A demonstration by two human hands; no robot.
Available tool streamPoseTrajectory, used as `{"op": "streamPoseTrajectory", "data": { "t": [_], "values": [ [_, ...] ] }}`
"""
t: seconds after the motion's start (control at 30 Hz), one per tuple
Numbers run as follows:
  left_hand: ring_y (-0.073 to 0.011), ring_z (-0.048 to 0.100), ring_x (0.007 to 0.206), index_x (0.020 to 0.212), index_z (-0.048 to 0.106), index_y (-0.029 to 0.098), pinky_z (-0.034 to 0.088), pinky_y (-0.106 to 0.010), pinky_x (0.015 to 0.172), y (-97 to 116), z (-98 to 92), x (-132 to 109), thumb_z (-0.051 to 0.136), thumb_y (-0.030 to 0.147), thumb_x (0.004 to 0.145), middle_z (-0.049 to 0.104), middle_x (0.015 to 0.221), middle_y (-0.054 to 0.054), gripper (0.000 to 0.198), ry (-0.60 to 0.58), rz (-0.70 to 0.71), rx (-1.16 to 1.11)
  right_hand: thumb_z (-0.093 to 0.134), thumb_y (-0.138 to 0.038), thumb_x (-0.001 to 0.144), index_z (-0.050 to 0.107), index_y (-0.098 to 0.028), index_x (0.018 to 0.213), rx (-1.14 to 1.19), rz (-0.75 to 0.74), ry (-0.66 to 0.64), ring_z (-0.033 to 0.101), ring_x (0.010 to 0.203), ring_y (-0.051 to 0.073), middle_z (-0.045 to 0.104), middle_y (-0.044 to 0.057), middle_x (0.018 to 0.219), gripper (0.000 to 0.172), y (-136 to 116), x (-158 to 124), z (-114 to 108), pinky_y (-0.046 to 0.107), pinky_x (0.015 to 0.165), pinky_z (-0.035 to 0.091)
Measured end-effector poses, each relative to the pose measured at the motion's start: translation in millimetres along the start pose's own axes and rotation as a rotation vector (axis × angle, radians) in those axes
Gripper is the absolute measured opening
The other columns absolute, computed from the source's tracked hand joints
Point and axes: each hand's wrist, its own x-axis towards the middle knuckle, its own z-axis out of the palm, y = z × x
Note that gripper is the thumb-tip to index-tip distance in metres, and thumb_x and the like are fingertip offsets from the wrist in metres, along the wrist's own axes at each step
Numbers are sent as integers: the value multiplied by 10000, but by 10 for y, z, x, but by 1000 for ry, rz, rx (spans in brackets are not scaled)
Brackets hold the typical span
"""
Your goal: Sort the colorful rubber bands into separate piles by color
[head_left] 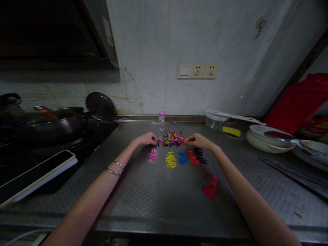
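A mixed heap of small coloured rubber bands (171,139) lies on the metal counter. At its left edge is my left hand (148,138), thumb and fingers pinched together. My right hand (196,140) is pinched at the heap's right edge. Whatever either pinch holds is too small to make out. Nearer to me, sorted bands lie in separate colour groups: pink bands (153,155), yellow bands (170,160), blue bands (182,158), red bands (193,157) and black bands (201,155). The black group lies close beside the red one, just below my right hand.
Behind the heap stands a small clear bottle with a pink lid (162,115). A red cut piece (210,188) lies nearer me. On the right are a ladle (234,116), a yellow sponge (231,131) and bowls (269,143); on the left, a pan (58,126) and a phone-like slab (38,174).
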Motion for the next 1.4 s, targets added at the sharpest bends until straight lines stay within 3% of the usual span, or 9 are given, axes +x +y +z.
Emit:
{"op": "streamPoseTrajectory", "data": {
  "t": [0.57, 0.7, 0.83, 1.0, 1.17, 1.3, 1.4],
  "values": [
    [-79, 446, 512, 694, 673, 115, 321, -191, 515, -3, -12, -32, 605, 238, 591, 580, 561, 15, 174, -86, -30, -29, 483, -256, 697, 698, -119, 766, -23, -10, -24, 575, 660, 148, 669, 20, 701, 264, -57, -10, 28, 204, 594, 410],
    [-79, 454, 524, 697, 674, 112, 330, -191, 525, -3, -47, -39, 593, 214, 597, 589, 571, 10, 163, -67, -17, -52, 495, -240, 692, 702, -132, 757, -28, -4, -14, 584, 690, 159, 681, 20, 720, 242, -62, -9, 24, 207, 616, 420],
    [-76, 465, 541, 695, 670, 100, 344, -189, 549, 126, -46, -36, 585, 179, 608, 602, 590, -2, 146, 0, 19, -116, 498, -239, 694, 703, -128, 766, -22, -19, -13, 587, 683, 159, 682, 26, 723, 244, -32, 4, 24, 208, 614, 424],
    [-87, 482, 558, 703, 667, 86, 344, -194, 543, 480, 191, 61, 581, 196, 651, 606, 607, -19, 149, 94, 109, -117, 515, -251, 703, 706, -127, 782, -27, -15, 6, 581, 662, 149, 683, 31, 727, 242, -1, 21, 32, 205, 601, 413],
    [-98, 502, 567, 716, 672, 106, 345, -199, 543, 823, 525, 244, 572, 165, 661, 615, 621, -19, 129, 88, 181, 46, 515, -258, 712, 710, -123, 803, -63, 8, 57, 574, 642, 140, 686, 39, 720, 254, -13, 18, 19, 201, 590, 404],
    [-107, 522, 585, 721, 684, 132, 341, -204, 542, 934, 672, 372, 580, 171, 660, 646, 675, -28, 127, 103, 197, 133, 508, -248, 716, 709, -119, 801, -79, 8, 76, 576, 641, 141, 688, 49, 730, 253, -37, 12, 12, 203, 585, 401],
    [-106, 523, 578, 743, 691, 129, 345, -200, 538, 903, 626, 387, 601, 188, 649, 650, 672, -27, 142, 63, 190, 111, 515, -250, 716, 710, -123, 796, -92, 14, 76, 574, 637, 142, 685, 43, 719, 246, -62, 8, 13, 205, 575, 395]
  ]
}}
